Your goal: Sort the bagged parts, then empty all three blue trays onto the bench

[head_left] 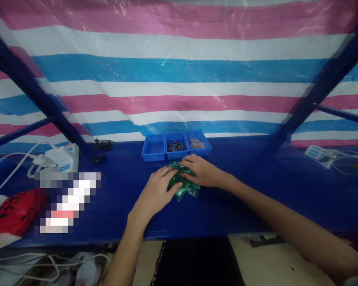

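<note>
A small pile of shiny green plastic packets lies on the blue table, in front of the blue bins. My left hand rests at the pile's left side, thumb spread away from the fingers and fingertips touching the packets. From the right, my right hand reaches over the pile's upper part, its fingers apart and slightly bent on the plastic. Neither hand visibly grips a packet. Part of the pile is hidden under the fingers.
Behind the pile stand three joined blue bins: an empty one, one with small dark and metallic parts, one with clear packets. A white power strip, cables and a red bag lie left; a white device sits right.
</note>
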Available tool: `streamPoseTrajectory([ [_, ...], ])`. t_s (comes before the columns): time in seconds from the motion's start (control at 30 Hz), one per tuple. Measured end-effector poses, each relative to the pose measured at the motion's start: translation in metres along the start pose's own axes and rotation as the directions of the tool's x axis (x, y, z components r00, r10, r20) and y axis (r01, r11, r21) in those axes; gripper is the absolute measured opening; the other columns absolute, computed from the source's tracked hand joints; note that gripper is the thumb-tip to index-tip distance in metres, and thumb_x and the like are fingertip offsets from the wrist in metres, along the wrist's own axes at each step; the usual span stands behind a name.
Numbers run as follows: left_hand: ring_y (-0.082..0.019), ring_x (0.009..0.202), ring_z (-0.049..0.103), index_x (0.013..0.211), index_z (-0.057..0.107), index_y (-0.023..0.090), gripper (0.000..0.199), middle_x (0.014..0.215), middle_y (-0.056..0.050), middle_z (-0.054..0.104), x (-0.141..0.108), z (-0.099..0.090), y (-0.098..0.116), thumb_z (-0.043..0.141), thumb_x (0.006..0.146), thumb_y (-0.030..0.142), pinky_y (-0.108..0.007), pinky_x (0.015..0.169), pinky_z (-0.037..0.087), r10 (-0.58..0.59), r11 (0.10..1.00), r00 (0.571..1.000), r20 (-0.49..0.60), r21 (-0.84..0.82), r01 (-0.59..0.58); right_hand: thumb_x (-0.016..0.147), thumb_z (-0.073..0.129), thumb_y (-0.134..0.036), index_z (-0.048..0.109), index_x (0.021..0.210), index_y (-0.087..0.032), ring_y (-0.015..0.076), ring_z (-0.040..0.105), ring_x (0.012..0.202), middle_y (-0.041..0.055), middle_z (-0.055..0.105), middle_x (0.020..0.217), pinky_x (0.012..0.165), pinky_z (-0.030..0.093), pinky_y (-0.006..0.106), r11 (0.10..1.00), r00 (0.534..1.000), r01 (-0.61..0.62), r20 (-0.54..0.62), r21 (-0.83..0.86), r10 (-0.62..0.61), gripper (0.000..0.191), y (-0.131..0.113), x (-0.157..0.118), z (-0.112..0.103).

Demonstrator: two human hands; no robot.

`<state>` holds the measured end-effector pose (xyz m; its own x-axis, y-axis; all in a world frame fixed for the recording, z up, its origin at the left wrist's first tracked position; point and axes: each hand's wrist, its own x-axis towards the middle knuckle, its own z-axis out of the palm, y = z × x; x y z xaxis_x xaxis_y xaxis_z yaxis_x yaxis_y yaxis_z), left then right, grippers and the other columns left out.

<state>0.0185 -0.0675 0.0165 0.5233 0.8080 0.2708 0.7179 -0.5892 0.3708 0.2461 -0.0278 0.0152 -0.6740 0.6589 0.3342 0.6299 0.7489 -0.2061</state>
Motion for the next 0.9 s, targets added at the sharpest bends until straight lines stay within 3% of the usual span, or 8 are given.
streamPoseTrajectory([
  [0.1,-0.033,0.152,0.026,0.150,0.043,0.029,0.057,0.159,-0.006,0.040,-0.022,0.020,-0.005,0.043,0.101,0.057,-0.054,0.119,0.033,-0.128,0.991,0.992,0.012,0.037,0.127,0.102,0.049,-0.038,0.058,0.133,-0.013,0.0300,0.056,0.106,0.0177,0.060,0.124,0.090,0.048,0.047,0.998,0.999,-0.015,0.039,-0.065,0.017,0.042,-0.002,-0.002,0.010],
  [0.23,-0.036,0.154,0.015,0.159,0.025,0.029,0.072,0.164,-0.010,0.028,-0.030,0.024,-0.010,0.040,0.098,0.066,-0.063,0.121,0.022,-0.233,0.970,0.972,-0.019,0.059,0.234,0.103,0.047,-0.044,0.056,0.137,-0.015,0.0298,0.057,0.104,0.0169,0.060,0.122,0.089,0.049,0.046,0.994,0.997,-0.042,0.056,-0.099,0.047,0.045,0.000,-0.003,0.013],
  [0.4,-0.036,0.154,0.015,0.148,0.043,0.018,0.068,0.162,-0.016,0.031,-0.029,0.025,-0.011,0.031,0.101,0.065,-0.063,0.122,0.020,-0.340,0.935,0.936,-0.085,0.070,0.346,0.102,0.047,-0.046,0.056,0.136,-0.015,0.0288,0.060,0.099,0.0174,0.058,0.117,0.081,0.051,0.041,0.986,0.992,-0.095,0.075,-0.137,0.106,0.047,0.000,-0.001,0.008],
  [0.53,-0.039,0.154,0.010,0.143,0.054,0.025,0.061,0.165,-0.011,0.026,-0.030,0.025,-0.013,0.035,0.100,0.064,-0.064,0.120,0.024,-0.315,0.942,0.942,-0.112,0.083,0.325,0.102,0.048,-0.043,0.057,0.133,-0.016,0.0263,0.063,0.095,0.0158,0.060,0.118,0.081,0.050,0.038,0.983,0.986,-0.150,0.060,-0.110,0.157,0.042,0.009,0.000,-0.011],
  [0.63,-0.037,0.154,0.014,0.146,0.050,0.029,0.056,0.163,-0.009,0.032,-0.030,0.021,-0.013,0.037,0.102,0.060,-0.064,0.120,0.023,-0.274,0.960,0.958,-0.080,0.036,0.278,0.097,0.057,-0.040,0.064,0.117,-0.017,0.0261,0.064,0.098,0.0121,0.067,0.111,0.084,0.049,0.036,0.976,0.969,-0.217,0.112,-0.032,0.219,0.031,0.023,-0.005,-0.037],
  [0.73,-0.034,0.152,0.023,0.152,0.042,0.028,0.054,0.158,-0.009,0.041,-0.032,0.016,-0.010,0.036,0.104,0.054,-0.060,0.121,0.026,-0.263,0.964,0.961,-0.088,-0.057,0.258,0.079,0.077,-0.042,0.068,0.112,-0.019,0.0252,0.065,0.088,0.0090,0.070,0.105,0.074,0.048,0.033,0.959,0.911,-0.284,0.310,-0.006,0.272,0.041,0.035,-0.014,-0.056],
  [0.8,-0.030,0.147,0.037,0.150,0.043,0.027,0.049,0.151,-0.008,0.050,-0.036,0.012,-0.008,0.035,0.106,0.048,-0.057,0.122,0.028,-0.254,0.965,0.956,-0.149,-0.101,0.241,0.070,0.083,-0.041,0.069,0.112,-0.020,0.0254,0.065,0.085,0.0082,0.070,0.102,0.069,0.047,0.032,0.948,0.865,-0.316,0.399,-0.036,0.303,0.049,0.038,-0.019,-0.059],
  [0.9,-0.026,0.131,0.054,0.139,0.053,0.026,0.039,0.137,-0.007,0.060,-0.044,0.009,-0.006,0.038,0.106,0.040,-0.053,0.119,0.034,-0.233,0.971,0.947,-0.222,-0.099,0.216,0.068,0.083,-0.036,0.068,0.114,-0.020,0.0241,0.064,0.082,0.0063,0.069,0.094,0.065,0.045,0.030,0.931,0.813,-0.363,0.474,-0.038,0.337,0.052,0.039,-0.020,-0.057],
])
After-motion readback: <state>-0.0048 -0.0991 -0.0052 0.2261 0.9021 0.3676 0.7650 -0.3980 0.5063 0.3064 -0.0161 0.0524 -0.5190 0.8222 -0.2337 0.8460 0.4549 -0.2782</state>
